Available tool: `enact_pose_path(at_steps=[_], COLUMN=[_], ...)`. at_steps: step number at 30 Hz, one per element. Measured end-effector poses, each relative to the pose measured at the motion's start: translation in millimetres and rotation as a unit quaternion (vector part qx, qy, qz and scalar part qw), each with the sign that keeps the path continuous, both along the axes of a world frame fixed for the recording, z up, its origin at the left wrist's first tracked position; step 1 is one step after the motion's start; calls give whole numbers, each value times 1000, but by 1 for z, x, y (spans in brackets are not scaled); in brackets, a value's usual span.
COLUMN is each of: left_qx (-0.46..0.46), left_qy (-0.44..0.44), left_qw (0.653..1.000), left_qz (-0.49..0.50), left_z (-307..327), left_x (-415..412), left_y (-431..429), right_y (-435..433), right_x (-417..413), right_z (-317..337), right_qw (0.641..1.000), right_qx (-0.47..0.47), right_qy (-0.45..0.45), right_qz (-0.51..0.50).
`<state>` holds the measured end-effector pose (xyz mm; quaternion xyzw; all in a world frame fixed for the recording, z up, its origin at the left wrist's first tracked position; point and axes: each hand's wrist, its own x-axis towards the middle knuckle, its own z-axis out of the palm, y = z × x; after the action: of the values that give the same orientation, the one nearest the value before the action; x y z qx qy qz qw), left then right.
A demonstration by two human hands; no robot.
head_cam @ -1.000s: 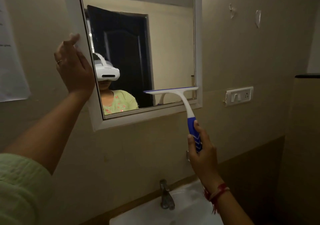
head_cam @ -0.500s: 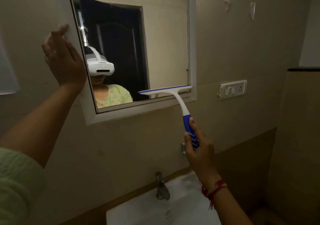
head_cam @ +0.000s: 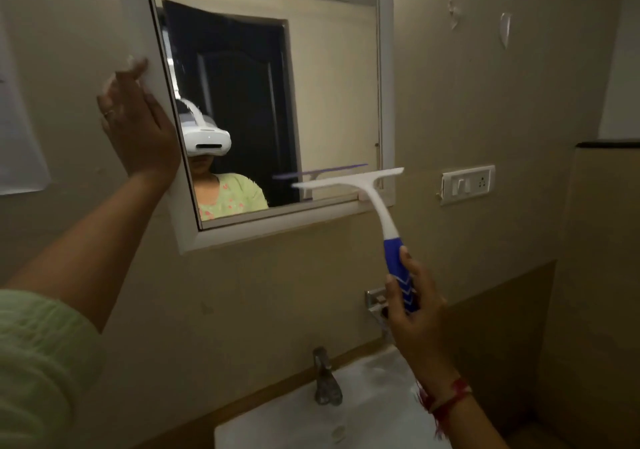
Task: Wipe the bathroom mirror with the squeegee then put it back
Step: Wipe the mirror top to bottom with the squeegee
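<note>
Head view: right hand (head_cam: 414,313) is clamped on the squeegee (head_cam: 374,206), blade just off the mirror (head_cam: 311,85) at its lower edge; left hand (head_cam: 138,130), fingers apart, braces the frame (wiping step). Next, probably another pass or returning it.

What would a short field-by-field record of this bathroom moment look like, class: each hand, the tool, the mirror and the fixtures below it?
left hand: flat against the left side of the mirror frame
right hand: gripping the blue handle
squeegee: white blade level at the mirror's lower right; a gap shows between blade and its reflection
mirror: white frame, wall-mounted
tap: metal, below the mirror
sink: white basin
switch plate: wall, right of mirror
</note>
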<state>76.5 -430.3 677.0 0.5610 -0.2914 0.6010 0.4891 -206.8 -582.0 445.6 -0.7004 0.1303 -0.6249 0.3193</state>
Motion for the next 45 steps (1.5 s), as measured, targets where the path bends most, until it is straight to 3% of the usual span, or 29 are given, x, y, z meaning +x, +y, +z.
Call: enact_pose_path(at_steps=[3,10,18,28,32,34,41,45], left_qx=[3,10,10,20,33,31,27,25], left_qy=[-6,-10,7,-15,-21,-24,-21,-21], left_qw=[1000,1000,1000,999,999,999,999,999], left_qz=[0,-6,-19,-34,-34,-33,-37,-40], left_z=[0,0,0,-1,0,0,0,1], left_x=[2,6,-4,-3,-3,-2,1,3], left_y=[0,0,2,2,4,3,1,1], right_y=[6,7,13,23,21,16,9,7], right_x=[-4,4,27,61,73,76,85,87], right_z=[17,30,84,157,181,191,205,204], right_qw=[997,997,996,985,969,964,982,984], right_qx=[38,53,5,-103,-243,-266,-148,-133], right_qy=[-67,-54,-74,-90,-33,-28,-103,-109], right_qz=[11,10,59,109,15,-4,52,53])
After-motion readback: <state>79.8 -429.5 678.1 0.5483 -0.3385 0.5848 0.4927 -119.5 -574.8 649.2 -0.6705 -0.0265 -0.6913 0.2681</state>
